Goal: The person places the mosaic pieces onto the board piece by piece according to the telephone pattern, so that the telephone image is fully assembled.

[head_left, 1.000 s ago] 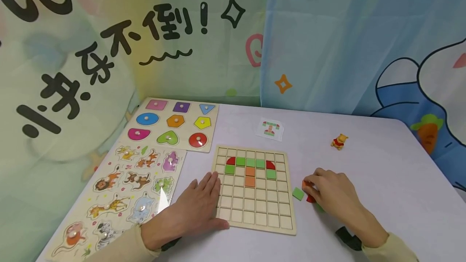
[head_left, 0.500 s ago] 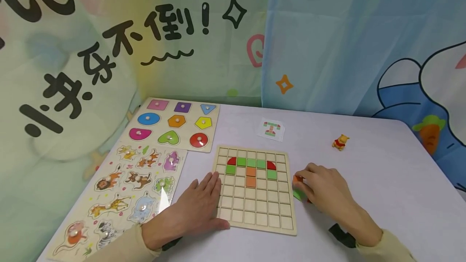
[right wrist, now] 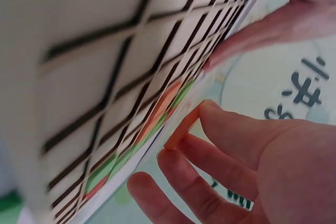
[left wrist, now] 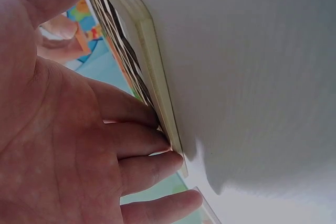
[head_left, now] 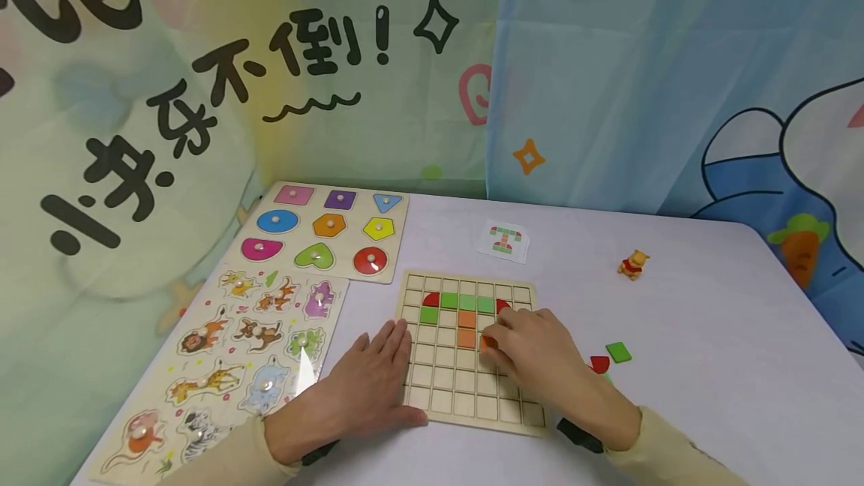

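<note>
My right hand (head_left: 543,357) pinches an orange square tile (right wrist: 182,128) between thumb and fingers, over the right half of the wooden grid board (head_left: 445,401). In the right wrist view the tile is tilted and apart from the grid. Straight-fingered, my left hand (head_left: 371,377) rests along the board's left edge (left wrist: 157,77). Set in the grid are a red quarter-round tile (head_left: 431,299), several green tiles (head_left: 448,301) and two orange squares (head_left: 466,328) in a column. Another red tile (head_left: 502,306) shows partly behind my right hand.
Right of the board lie a loose green tile (head_left: 618,352) and a red tile (head_left: 599,364), with more green partly hidden. A pattern card (head_left: 504,241) and a bear figurine (head_left: 632,265) stand farther back. Shape (head_left: 327,250) and animal (head_left: 246,355) puzzle boards lie left.
My right hand has carried the orange tile leftward from the loose tiles to over the board, uncovering the tiles beside it. My left hand stays at the board's edge.
</note>
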A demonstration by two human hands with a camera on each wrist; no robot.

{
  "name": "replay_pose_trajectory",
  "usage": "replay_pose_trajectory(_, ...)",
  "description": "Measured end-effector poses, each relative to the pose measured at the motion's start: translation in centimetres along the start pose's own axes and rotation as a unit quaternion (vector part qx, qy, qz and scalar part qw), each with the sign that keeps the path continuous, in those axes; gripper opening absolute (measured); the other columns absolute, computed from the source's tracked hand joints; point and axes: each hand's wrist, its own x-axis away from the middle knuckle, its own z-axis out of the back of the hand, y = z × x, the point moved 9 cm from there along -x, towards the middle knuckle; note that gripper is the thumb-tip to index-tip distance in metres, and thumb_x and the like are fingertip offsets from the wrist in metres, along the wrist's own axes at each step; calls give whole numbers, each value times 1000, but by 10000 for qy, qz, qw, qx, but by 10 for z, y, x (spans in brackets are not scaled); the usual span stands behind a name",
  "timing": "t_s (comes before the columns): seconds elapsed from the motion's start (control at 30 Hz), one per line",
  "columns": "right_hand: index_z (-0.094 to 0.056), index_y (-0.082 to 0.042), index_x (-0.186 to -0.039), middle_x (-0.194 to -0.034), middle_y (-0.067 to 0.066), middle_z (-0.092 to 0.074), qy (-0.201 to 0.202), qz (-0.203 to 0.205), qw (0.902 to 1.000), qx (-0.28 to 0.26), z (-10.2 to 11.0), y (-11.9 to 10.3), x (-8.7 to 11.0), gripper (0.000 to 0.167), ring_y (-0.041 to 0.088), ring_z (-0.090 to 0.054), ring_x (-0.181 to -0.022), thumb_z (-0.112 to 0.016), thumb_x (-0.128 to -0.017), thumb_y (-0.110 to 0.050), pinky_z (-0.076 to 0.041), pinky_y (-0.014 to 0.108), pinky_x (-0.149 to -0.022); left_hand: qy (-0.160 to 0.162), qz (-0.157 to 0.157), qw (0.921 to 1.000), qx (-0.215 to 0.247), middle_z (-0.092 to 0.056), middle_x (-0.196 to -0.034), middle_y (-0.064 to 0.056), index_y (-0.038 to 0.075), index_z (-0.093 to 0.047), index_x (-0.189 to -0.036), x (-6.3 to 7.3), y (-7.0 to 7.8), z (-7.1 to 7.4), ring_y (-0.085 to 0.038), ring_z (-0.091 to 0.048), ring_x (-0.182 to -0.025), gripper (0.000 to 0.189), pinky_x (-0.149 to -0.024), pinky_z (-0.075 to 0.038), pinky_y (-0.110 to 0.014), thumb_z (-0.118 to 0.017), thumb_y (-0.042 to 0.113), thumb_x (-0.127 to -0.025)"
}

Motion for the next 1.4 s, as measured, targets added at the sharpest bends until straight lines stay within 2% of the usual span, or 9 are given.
replay_pose_trajectory(0.23, -73, -18, -86, -74, -5, -54, 53, 310, 9995, 62, -10, -24, -9, 22, 12, -52, -67, -84, -84, -37, -49, 35, -73, 22, 24, 9999, -132, -31, -167, -20, -3, -34, -157, 0, 1, 0, -33, -33, -155, 109, -116, -41, -54, -61, 75, -86)
replay_pose_trajectory(0.43, -74, -18, -89, -84, -3, -65, -78, 286, 9994, 181, -17, -31, -9, 21, 19, -63, -77, -80, -88, -38, -52, 39, -82, -12, 28, 9998, -181, -31, -167, -20, -3, -34, -157, -1, 2, 0, -33, -33, -155, 109, -116, -41, -54, -60, 76, -86)
replay_pose_trajectory(0.63, -74, -19, -87, -84, -2, -64, -266, 267, 9986, 357, -19, -35, -12, 20, 21, -66, -81, -79, -89, -38, -52, 41, -84, -43, 23, 9998, -169, -31, -167, -19, -2, -34, -157, -1, 1, 0, -33, -34, -155, 109, -117, -41, -54, -61, 75, -86)
replay_pose_trajectory(0.83, -75, -19, -86, -86, 0, -65, -480, 230, 9967, 610, -22, -37, -13, 21, 23, -66, -83, -79, -89, -39, -52, 43, -86, -28, 16, 9998, -185, -31, -167, -19, -2, -34, -157, -1, 1, 0, -33, -34, -155, 109, -116, -41, -54, -61, 76, -86)
replay_pose_trajectory(1.1, -76, -20, -84, -83, -1, -65, -286, 244, 9970, 681, -19, -37, -13, 21, 22, -66, -78, -80, -88, -40, -52, 42, -85, 22, 3, 9997, -250, -33, -167, -19, -2, -35, -157, -1, 1, 0, -33, -35, -155, 108, -116, -42, -54, -61, 75, -86)
replay_pose_trajectory(1.4, -77, -21, -87, -85, -3, -65, -346, 136, 9983, 444, -15, -29, -9, 19, 20, -64, -78, -80, -87, -40, -52, 42, -85, 22, -14, 9998, -189, -32, -167, -20, -3, -35, -157, 0, 1, 1, -33, -35, -155, 108, -116, -42, -55, -61, 75, -86)
